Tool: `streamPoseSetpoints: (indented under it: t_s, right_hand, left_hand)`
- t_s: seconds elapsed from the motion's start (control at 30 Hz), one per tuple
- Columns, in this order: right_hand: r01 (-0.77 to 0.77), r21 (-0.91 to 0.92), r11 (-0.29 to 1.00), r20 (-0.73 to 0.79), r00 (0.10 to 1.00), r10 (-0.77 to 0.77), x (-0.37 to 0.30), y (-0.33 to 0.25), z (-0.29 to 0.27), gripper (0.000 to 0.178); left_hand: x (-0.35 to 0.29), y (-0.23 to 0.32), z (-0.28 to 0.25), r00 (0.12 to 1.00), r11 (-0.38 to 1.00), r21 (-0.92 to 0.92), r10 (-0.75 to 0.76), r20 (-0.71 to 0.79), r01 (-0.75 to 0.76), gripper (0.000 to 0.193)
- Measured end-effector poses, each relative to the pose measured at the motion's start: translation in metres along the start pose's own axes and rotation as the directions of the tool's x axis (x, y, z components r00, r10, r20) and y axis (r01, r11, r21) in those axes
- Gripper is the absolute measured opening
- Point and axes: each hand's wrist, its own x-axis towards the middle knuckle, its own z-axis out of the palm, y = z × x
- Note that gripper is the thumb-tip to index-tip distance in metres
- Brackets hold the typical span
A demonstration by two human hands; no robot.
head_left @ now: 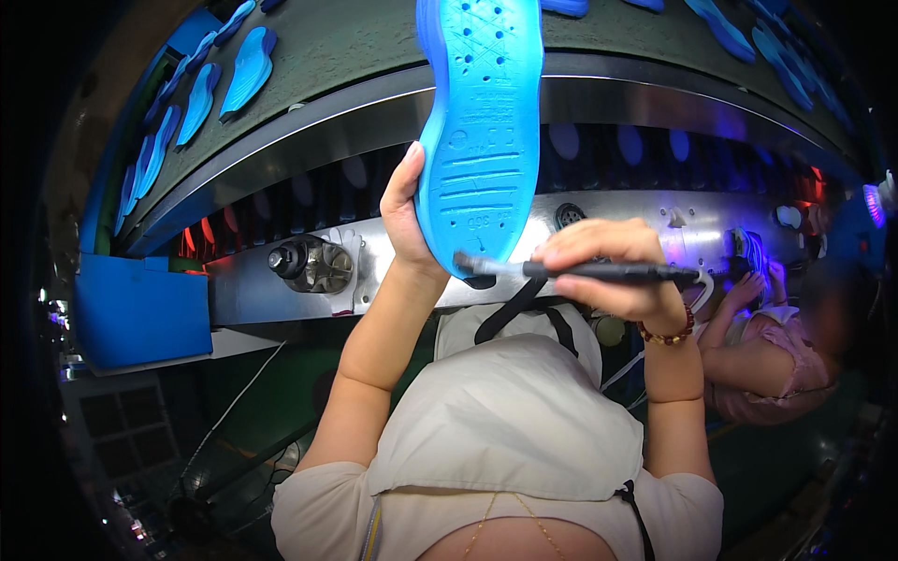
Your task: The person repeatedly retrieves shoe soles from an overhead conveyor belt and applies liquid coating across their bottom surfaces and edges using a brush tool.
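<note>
My left hand (407,220) grips a bright blue shoe sole (482,122) by its lower left edge, holding it upright with the patterned, perforated face toward me. A black-handled brush (599,271) lies in my right hand (613,271), which wears a bead bracelet. The brush tip touches the sole's bottom end near the heel. Both forearms rise from the lower edge over a pale apron on my chest.
A curved conveyor (309,56) carries several more blue soles (248,65) at upper left and upper right. Below it runs a metal frame with a motor (313,265). A blue box (140,309) sits left. Another person (767,346) works at right.
</note>
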Motion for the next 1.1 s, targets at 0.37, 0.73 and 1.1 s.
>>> streamPoseSetpoints:
  t_s: [0.37, 0.73, 1.1]
  right_hand:
    - [0.07, 0.028, 0.997, 0.336, 0.939, -0.075, -0.002, -0.023, -0.002, 0.022]
    - [0.005, -0.209, 0.978, 0.465, 0.88, 0.095, -0.003, -0.021, -0.026, 0.019]
    - [-0.073, -0.331, 0.941, 0.459, 0.858, 0.228, -0.009, -0.004, -0.055, 0.016]
  left_hand:
    - [0.006, 0.013, -0.004, 0.918, 0.928, -0.004, -0.369, 0.146, 0.374, 0.043]
    - [-0.004, 0.014, 0.028, 0.665, 0.482, 0.539, -0.717, -0.21, 0.69, 0.055]
    - [-0.009, 0.02, 0.019, 0.774, 0.433, 0.755, -0.614, -0.153, 0.493, 0.057]
